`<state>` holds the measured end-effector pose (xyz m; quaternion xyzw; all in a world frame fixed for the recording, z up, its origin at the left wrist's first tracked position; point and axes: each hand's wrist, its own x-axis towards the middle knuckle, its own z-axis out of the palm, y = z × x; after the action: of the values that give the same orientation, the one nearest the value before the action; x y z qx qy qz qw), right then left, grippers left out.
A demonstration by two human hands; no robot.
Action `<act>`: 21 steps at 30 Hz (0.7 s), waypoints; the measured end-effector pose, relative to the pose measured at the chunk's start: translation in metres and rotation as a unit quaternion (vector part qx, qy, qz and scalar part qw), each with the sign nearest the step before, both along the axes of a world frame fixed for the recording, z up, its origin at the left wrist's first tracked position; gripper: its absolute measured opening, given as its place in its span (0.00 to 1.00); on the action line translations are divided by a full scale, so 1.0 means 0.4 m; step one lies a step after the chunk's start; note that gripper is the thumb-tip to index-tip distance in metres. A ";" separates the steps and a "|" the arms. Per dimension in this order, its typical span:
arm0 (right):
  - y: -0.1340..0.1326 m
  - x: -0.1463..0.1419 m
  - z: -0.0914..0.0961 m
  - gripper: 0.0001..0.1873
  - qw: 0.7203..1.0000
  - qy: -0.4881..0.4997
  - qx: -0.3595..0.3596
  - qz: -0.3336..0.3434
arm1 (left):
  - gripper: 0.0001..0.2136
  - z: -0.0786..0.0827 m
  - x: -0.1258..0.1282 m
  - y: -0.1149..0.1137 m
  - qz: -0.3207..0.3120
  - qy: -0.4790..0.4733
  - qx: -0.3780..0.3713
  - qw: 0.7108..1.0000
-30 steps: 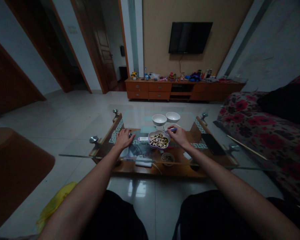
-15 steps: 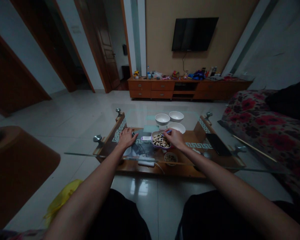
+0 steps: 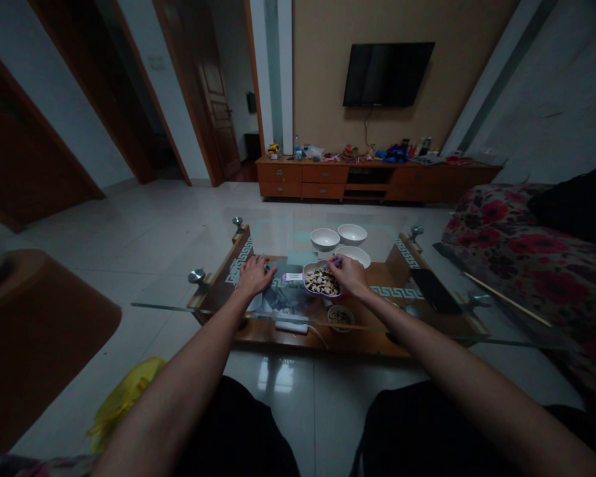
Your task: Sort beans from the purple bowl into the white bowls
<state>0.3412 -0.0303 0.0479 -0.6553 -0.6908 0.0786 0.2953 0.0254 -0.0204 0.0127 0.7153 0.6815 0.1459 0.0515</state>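
Note:
My right hand point(image 3: 349, 271) is closed on a thin purple-handled utensil point(image 3: 334, 262), whose lower end is too small to make out. It is over the right side of a purple-rimmed bowl point(image 3: 304, 285) filled with dark and pale pieces. The bowl's short handle, with a white label point(image 3: 293, 277), points left. My left hand point(image 3: 254, 275) rests with fingers spread on the glass tabletop, left of that handle, and grips nothing. Just behind my right hand stand three white bowls: one at the left point(image 3: 324, 239), one at the right point(image 3: 352, 233) and a nearer one point(image 3: 358, 256), partly hidden.
The glass table point(image 3: 169, 307) has wooden sides and metal supports. Through the glass, a small bowl of dark bits point(image 3: 340, 318) and a white power strip point(image 3: 291, 326) show underneath. A flowered sofa point(image 3: 506, 245) stands right, a yellow bag point(image 3: 129, 397) lies left on the floor.
The whole view has shifted slightly downward and to the right. Both hands keep nearly the same places, my right at the purple-rimmed bowl and my left on the glass.

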 end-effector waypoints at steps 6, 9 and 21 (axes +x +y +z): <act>0.016 0.110 0.062 0.14 0.993 0.077 0.076 -0.053 | 0.27 0.001 0.002 0.002 0.000 0.002 0.002 1.000; 0.011 0.154 0.069 0.14 0.992 0.075 0.067 -0.078 | 0.27 0.005 0.003 0.001 0.001 0.004 0.003 1.000; -0.019 0.057 0.025 0.08 0.990 0.041 -0.013 0.133 | 0.27 0.011 0.005 -0.001 0.005 0.011 -0.003 1.000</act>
<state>0.3640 -0.0380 0.0578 -0.5573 -0.7583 0.1532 0.3017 0.0274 -0.0208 0.0171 0.7136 0.6857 0.1363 0.0451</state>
